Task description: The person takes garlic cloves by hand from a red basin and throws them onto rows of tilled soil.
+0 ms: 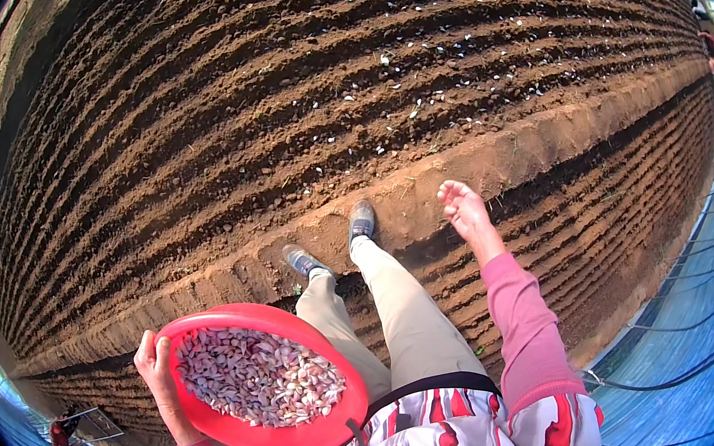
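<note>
My left hand [157,368] grips the rim of a red plastic basin [278,444], thumb over the edge. The basin tilts against my waist at the left and holds a heap of purplish-white garlic cloves [262,374]. My right hand [463,209] hangs in the air over the packed soil path, its fingers loosely bent and apart, with nothing visible in it. Ahead of my feet lies a furrowed soil bed [199,156]. Pale cloves [384,59] are scattered along its furrows, mostly toward the middle and right.
I stand on a raised dirt path [523,150] between two beds. Behind it runs a second furrowed bed [573,221]. Blue plastic sheeting [690,341] with dark ropes lines the edge. People [709,44] are far right; another person [60,438] is at lower left beside a frame [100,422].
</note>
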Available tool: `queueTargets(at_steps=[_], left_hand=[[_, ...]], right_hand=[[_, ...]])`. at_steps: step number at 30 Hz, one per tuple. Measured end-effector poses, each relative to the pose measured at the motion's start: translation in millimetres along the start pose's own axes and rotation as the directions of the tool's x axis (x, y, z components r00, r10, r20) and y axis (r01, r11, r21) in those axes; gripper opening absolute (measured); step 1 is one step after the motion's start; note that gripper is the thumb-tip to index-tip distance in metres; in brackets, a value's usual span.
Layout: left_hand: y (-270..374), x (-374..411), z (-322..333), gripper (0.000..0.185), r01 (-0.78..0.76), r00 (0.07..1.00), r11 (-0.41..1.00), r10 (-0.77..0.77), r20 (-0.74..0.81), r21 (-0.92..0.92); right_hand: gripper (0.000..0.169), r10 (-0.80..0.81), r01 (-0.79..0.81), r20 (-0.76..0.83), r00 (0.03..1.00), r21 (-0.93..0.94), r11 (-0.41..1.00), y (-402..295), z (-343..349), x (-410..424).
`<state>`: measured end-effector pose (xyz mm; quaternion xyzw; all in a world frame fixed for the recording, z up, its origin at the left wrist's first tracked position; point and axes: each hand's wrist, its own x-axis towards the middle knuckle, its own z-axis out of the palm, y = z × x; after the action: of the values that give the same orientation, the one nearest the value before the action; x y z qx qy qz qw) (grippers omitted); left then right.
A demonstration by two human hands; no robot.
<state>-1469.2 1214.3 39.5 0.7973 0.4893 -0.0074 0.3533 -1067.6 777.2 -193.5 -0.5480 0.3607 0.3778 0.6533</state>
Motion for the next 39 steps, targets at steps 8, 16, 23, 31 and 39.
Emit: queueTargets(at_steps=[8, 16, 23, 31, 39], left_hand=[[-23, 13, 6, 0.044, -0.002, 1.000, 0.996, 0.002, 0.009, 0.085], [-29, 25, -9, 0.048, -0.045, 0.999, 0.971, 0.040, 0.025, 0.234], [-32, 54, -15, 0.050, -0.003, 1.000, 0.957, -0.003, 0.019, 0.289], [-28, 58, -16, 0.050, -0.058, 0.998, 0.970, 0.059, 0.000, 0.237], [-52, 62, -8, 0.052, 0.032, 0.999, 0.983, -0.029, -0.021, 0.183]], right_hand=[[0.035, -0.074, 0.086, -0.061, 0.995, 0.230, 0.969, 47, 19, -6], [0.023, -0.607, 0.506, -0.066, 0.792, -0.488, 0.712, 39, 109, -58], [0.039, -0.029, 0.995, 0.994, 0.105, -0.105, 0.000, 177, 268, -286], [0.046, 0.452, 0.951, 0.836, 0.310, -0.267, -0.158, 313, 233, -288], [0.011, 0.604, 0.266, 0.760, 0.239, -0.650, 0.712, 254, 261, -263]])
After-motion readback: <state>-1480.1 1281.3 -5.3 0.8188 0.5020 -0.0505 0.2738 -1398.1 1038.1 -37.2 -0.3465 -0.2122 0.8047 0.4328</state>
